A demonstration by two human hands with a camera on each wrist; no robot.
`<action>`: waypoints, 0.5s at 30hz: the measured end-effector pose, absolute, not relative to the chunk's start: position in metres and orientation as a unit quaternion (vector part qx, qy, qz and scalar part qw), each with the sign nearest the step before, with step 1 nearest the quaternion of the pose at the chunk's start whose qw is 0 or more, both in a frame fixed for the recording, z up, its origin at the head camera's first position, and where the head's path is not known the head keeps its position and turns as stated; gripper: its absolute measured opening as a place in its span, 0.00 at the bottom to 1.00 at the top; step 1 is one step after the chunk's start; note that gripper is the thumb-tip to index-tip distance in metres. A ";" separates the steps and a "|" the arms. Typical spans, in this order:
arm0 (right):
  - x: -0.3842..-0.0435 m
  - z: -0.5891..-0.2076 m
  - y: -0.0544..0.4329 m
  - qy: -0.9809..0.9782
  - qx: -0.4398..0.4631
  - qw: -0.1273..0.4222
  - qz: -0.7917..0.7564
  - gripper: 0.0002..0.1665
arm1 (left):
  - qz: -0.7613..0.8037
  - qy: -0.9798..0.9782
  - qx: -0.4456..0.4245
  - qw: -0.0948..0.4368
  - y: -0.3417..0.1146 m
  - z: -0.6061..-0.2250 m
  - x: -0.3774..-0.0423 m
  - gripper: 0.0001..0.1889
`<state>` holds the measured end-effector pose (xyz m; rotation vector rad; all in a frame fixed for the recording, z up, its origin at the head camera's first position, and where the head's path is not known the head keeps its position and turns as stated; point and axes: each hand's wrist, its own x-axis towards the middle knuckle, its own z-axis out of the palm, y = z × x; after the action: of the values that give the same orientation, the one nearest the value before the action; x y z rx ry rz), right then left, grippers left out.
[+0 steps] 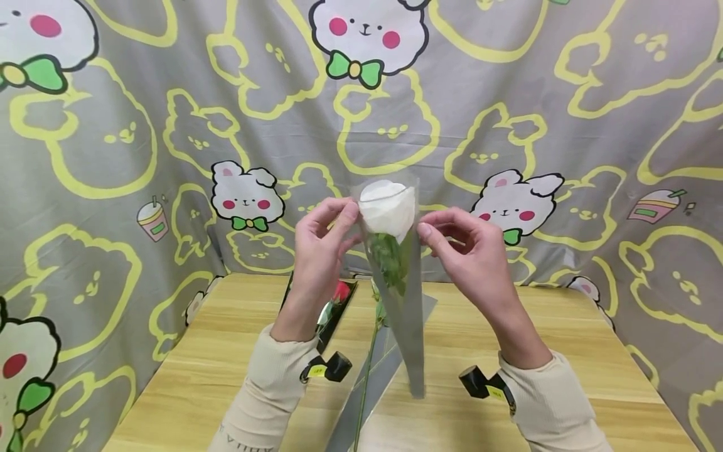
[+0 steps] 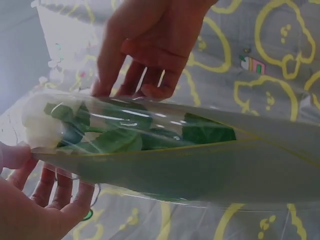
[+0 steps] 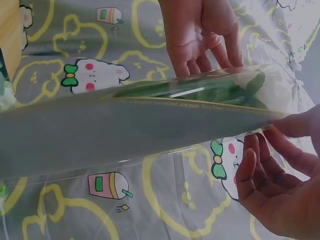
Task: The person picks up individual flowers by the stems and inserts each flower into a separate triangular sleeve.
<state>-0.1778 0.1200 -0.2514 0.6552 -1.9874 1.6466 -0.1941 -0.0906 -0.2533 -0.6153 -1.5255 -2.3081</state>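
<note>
A white rose (image 1: 386, 204) with green leaves stands inside a tapered flower sleeve (image 1: 417, 351), part clear and part grey, held up over the table with its narrow end down. My left hand (image 1: 323, 242) pinches the sleeve's left edge near the bloom between thumb and finger. On the opposite edge, a little lower, my right hand (image 1: 474, 254) pinches the film the same way. Through the clear side in the left wrist view, the leaves (image 2: 120, 140) show; a thin gold line runs along the grey panel (image 3: 135, 125) in the right wrist view.
On the wooden table (image 1: 497, 402), a red rose (image 1: 341, 291) lies in a dark-edged wrapper behind my left wrist. A long green stem (image 1: 369, 364) crosses a flat grey sleeve (image 1: 353, 395) below the held one. A patterned curtain (image 1: 384, 144) surrounds the table's back and sides.
</note>
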 end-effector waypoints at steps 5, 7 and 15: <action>-0.179 -0.244 0.119 -0.706 0.248 0.257 0.612 0.07 | -0.795 -0.543 -0.211 0.167 -0.091 -0.252 -0.193 0.12; -0.180 -0.242 0.120 -0.707 0.257 0.260 0.606 0.06 | -0.791 -0.548 -0.210 0.175 -0.092 -0.250 -0.193 0.12; -0.181 -0.231 0.128 -0.724 0.261 0.252 0.587 0.04 | -0.764 -0.573 -0.222 0.195 -0.097 -0.242 -0.193 0.12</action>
<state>-0.1806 0.1280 -0.2306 0.7095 -1.9686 1.5952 -0.1925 -0.0970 -0.2423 -0.6236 -1.6059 -2.1425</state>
